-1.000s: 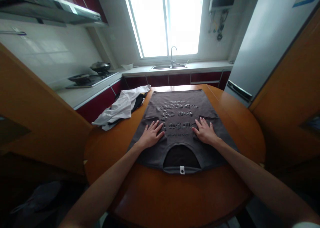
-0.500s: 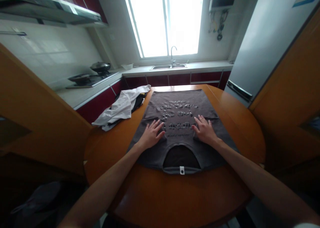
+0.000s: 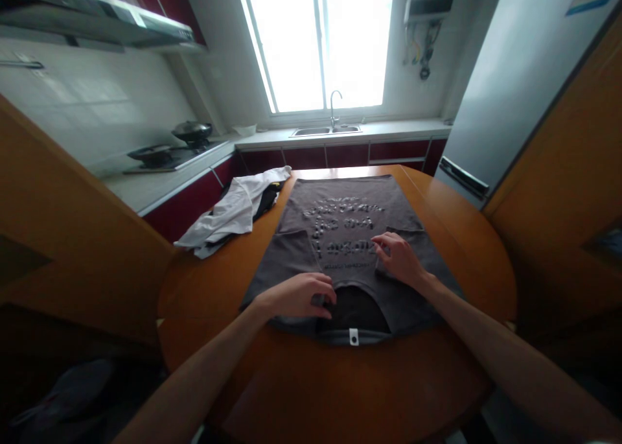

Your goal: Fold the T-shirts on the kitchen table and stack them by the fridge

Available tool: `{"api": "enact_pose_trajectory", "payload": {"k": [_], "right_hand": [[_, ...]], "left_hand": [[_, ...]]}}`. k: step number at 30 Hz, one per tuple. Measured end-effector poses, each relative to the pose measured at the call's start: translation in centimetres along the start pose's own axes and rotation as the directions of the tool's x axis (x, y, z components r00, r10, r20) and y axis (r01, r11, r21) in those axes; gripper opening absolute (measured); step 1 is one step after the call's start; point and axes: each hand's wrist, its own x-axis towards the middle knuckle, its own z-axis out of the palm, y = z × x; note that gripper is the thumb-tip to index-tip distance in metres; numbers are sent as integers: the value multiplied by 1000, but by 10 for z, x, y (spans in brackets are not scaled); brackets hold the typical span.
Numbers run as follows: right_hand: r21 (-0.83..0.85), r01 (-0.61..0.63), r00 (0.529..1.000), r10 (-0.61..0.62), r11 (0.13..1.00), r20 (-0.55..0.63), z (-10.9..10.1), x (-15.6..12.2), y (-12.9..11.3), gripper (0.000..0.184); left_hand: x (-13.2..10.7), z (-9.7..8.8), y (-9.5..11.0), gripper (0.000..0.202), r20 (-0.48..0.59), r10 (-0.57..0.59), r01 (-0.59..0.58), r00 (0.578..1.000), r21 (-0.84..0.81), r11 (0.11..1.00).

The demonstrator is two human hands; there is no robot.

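A dark grey T-shirt (image 3: 340, 204) with raised lettering lies spread flat on the round wooden table (image 3: 350, 392), its neckline and white tag toward me. Both sleeves are folded inward over the front. My left hand (image 3: 306, 293) is over the left side of the neckline, fingers curved and thumb apart, with nothing visible between them. On the right folded sleeve is my right hand (image 3: 398, 257), fingers loosely bent and thumb apart from them, close to the lettering. It holds nothing that I can see.
At the table's left edge lies a loose heap of white and black clothes (image 3: 236, 204). Beyond the table are a counter with a sink (image 3: 313, 131), a stove with pans (image 3: 192, 131) and, at right, a fridge (image 3: 519, 74). Wooden door panels flank the table.
My left hand has left the folded left sleeve and moved toward me to the neckline. My right hand stays on the right sleeve, its fingers now drawn in from being spread flat.
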Motion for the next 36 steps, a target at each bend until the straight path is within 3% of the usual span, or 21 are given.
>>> {"api": "enact_pose_trajectory", "payload": {"k": [6,15,22,36], "right_hand": [[174,55,987,-79,983,136,-6,-2,-6,24],[245,88,941,-161,966,297,-12,-7,-15,27],[260,107,920,-195,960,341,-16,-8,-19,25],[300,82,871,-215,951,443,-19,-10,-18,23]], "left_hand": [[-2,4,6,37,171,23,-2,985,-119,993],[-4,10,13,45,242,36,-11,970,-103,995],[-4,11,8,37,269,44,-15,962,-109,994],[-6,0,11,13,205,78,-44,976,-166,985]]}}
